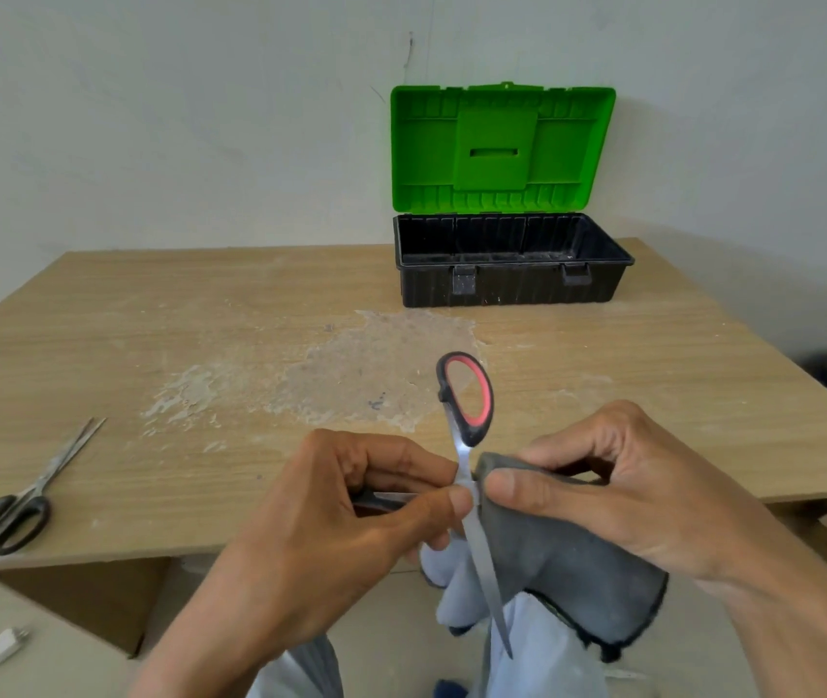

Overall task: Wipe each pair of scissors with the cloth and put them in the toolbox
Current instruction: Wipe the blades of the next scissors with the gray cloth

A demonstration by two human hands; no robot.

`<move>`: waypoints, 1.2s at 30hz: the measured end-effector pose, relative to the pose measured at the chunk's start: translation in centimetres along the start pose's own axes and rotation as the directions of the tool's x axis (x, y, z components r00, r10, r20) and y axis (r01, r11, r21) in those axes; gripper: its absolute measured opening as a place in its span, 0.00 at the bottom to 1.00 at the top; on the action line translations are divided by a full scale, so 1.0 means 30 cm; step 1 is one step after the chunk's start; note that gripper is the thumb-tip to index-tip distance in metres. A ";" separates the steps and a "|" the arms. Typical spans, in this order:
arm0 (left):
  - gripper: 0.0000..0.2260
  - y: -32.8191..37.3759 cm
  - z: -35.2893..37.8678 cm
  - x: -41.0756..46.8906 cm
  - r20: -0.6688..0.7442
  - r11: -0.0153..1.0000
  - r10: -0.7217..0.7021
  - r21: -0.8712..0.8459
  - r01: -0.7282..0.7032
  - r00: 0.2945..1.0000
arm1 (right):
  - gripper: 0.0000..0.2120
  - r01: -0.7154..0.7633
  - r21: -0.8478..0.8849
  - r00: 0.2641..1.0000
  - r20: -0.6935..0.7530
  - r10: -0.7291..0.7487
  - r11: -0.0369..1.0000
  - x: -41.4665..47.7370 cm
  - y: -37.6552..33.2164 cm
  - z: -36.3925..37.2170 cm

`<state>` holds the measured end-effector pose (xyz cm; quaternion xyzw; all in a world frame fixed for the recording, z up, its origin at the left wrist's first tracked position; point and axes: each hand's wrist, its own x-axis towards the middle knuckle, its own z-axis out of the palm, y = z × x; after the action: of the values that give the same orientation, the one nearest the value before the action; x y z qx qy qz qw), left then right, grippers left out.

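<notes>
Left hand [346,516] pinches steel scissors [475,434] (red-lined black loop); right hand [623,491] clasps fuzzy grey cloth [567,561].

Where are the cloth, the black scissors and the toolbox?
cloth [567,556], head view, on its hanging middle.
black scissors [69,455], head view, on the blades.
toolbox [512,289], head view, on its black front wall.

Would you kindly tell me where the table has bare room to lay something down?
Crowded: the front edge, with left hand, right hand, red-handled scissors and cloth. Bare: the stained middle of the table, between toolbox and hands; the back left, between toolbox and black scissors; the strip right of the toolbox.
</notes>
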<state>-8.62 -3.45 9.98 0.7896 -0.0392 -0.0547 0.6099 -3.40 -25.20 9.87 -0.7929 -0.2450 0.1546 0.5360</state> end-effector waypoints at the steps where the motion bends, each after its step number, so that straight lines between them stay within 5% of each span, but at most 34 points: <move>1: 0.04 -0.001 0.004 0.002 0.005 1.000 0.003 0.011 -0.004 1.000 | 0.10 0.022 0.001 1.000 0.008 -0.022 1.000 0.004 -0.001 0.011; 25: 0.04 -0.003 -0.002 0.010 0.013 0.999 -0.021 -0.048 0.021 1.000 | 0.13 0.042 -0.157 0.999 -0.024 -0.046 0.987 -0.010 -0.001 0.013; 36: 0.05 0.002 -0.044 0.001 -0.001 0.995 -0.014 -0.102 0.013 1.000 | 0.11 -0.032 -0.061 0.998 -0.061 0.028 0.998 -0.015 -0.017 -0.018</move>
<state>-8.40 -2.22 10.37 0.7578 -0.0306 -0.0602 0.6490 -3.61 -25.70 10.55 -0.8170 -0.2217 0.1310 0.5159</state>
